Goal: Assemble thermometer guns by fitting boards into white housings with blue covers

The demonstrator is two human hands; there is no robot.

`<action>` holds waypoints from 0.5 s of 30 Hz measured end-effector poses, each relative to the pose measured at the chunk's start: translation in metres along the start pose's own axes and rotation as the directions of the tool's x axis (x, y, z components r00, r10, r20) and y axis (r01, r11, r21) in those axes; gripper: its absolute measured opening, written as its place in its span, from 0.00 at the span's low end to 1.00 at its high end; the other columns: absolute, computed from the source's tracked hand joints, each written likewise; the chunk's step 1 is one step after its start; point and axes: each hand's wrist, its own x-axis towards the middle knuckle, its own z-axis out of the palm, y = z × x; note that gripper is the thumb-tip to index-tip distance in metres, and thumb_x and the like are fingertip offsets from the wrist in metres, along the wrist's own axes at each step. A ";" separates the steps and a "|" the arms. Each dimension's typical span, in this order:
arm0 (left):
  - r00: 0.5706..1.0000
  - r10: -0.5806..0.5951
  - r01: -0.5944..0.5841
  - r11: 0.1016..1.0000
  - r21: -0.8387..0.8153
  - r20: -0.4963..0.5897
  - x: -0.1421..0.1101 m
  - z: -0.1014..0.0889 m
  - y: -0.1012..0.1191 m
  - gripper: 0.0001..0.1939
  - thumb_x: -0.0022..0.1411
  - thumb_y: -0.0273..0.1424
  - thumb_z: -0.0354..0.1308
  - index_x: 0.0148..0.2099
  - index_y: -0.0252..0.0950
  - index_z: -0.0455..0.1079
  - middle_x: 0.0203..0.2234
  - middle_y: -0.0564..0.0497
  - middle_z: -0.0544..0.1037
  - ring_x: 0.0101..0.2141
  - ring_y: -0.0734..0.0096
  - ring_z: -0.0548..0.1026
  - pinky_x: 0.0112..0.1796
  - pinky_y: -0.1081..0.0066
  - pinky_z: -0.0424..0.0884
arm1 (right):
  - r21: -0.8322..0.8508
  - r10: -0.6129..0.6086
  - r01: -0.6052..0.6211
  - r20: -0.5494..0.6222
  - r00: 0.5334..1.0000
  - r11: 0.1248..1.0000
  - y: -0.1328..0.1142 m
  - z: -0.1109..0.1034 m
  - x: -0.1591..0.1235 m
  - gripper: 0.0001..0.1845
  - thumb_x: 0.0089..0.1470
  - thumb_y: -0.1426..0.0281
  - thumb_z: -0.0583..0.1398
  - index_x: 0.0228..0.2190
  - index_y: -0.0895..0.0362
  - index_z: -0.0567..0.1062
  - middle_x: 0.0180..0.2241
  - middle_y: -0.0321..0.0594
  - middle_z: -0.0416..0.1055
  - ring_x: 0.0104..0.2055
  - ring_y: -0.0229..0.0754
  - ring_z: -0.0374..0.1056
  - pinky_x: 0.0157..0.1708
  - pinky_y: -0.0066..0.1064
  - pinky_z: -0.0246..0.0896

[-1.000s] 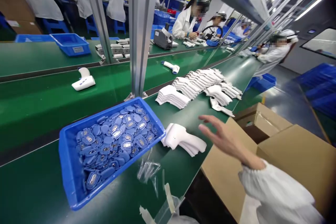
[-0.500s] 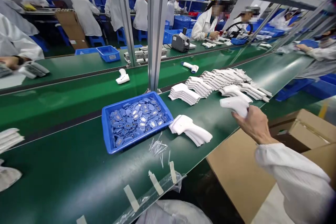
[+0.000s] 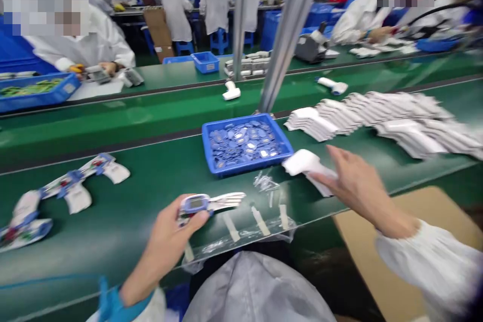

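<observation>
My left hand (image 3: pixel 171 234) is closed around a stack of infrared thermometer housings (image 3: pixel 196 203). The top one has a blue-framed display, and several white handle ends fan out to the right. My right hand (image 3: pixel 358 188), slightly blurred, has thumb and fingers apart around the handle end of a small stack of white thermometer housing shells (image 3: pixel 304 162). The thumb overlaps that stack; I cannot tell whether it touches. Just left of these shells stands a blue tray (image 3: pixel 210 167) of small blue oval parts (image 3: pixel 241 138).
Long rows of white shells (image 3: pixel 392 108) lie to the right. Housings with blue and red parts (image 3: pixel 75 193) lie at left. Thin clear pieces (image 3: pixel 264 181) and tape strips (image 3: pixel 260 221) are near the front edge. A metal post (image 3: pixel 290 35) rises behind the tray. Co-workers sit across the belt.
The view has swung left. My right hand has let go of the white shell and moved to the small stack by the tray. My left hand has come into view holding thermometer housings.
</observation>
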 end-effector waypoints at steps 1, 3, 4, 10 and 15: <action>1.000 0.019 -0.019 1.000 -0.010 0.017 -0.002 0.008 -0.001 0.18 0.60 0.43 0.64 0.46 0.36 0.75 0.39 0.49 0.81 0.40 0.64 0.76 0.43 0.69 0.70 | 0.055 -0.042 0.046 -0.075 0.996 0.997 -0.013 -0.005 -0.002 0.27 0.64 0.56 0.56 0.55 0.63 0.71 0.52 0.60 0.74 0.49 0.63 0.73 0.42 0.47 0.68; 0.997 0.064 -0.063 0.998 -0.033 0.034 -0.005 0.022 -0.002 0.13 0.61 0.38 0.65 0.45 0.37 0.75 0.37 0.52 0.79 0.38 0.68 0.75 0.41 0.72 0.68 | 0.282 -0.133 0.170 -0.146 0.980 0.944 -0.049 -0.013 -0.006 0.20 0.67 0.59 0.54 0.52 0.55 0.75 0.50 0.51 0.77 0.49 0.56 0.74 0.45 0.45 0.69; 0.996 0.084 -0.083 0.996 -0.039 0.032 -0.005 0.027 -0.003 0.12 0.61 0.36 0.65 0.45 0.37 0.75 0.37 0.53 0.79 0.37 0.69 0.74 0.40 0.73 0.67 | 0.416 -0.184 0.230 -0.148 0.972 0.880 -0.070 -0.016 -0.008 0.16 0.67 0.60 0.55 0.48 0.52 0.77 0.48 0.45 0.78 0.48 0.52 0.75 0.46 0.42 0.69; 0.979 0.200 -0.198 0.980 -0.028 0.050 -0.012 0.038 -0.003 0.11 0.62 0.35 0.67 0.45 0.38 0.73 0.37 0.54 0.78 0.37 0.71 0.73 0.41 0.73 0.66 | 0.691 -0.371 0.346 -0.120 0.921 0.635 -0.169 -0.022 -0.023 0.08 0.67 0.65 0.59 0.41 0.50 0.79 0.42 0.36 0.78 0.42 0.42 0.73 0.44 0.38 0.63; 0.958 0.286 -0.275 0.943 0.190 -0.033 -0.012 0.036 -0.004 0.08 0.67 0.34 0.61 0.47 0.37 0.73 0.42 0.50 0.79 0.43 0.66 0.74 0.46 0.68 0.65 | 0.587 -0.397 0.414 -0.165 0.903 0.696 -0.177 -0.036 -0.020 0.18 0.71 0.66 0.51 0.31 0.54 0.74 0.32 0.37 0.76 0.34 0.42 0.67 0.39 0.39 0.53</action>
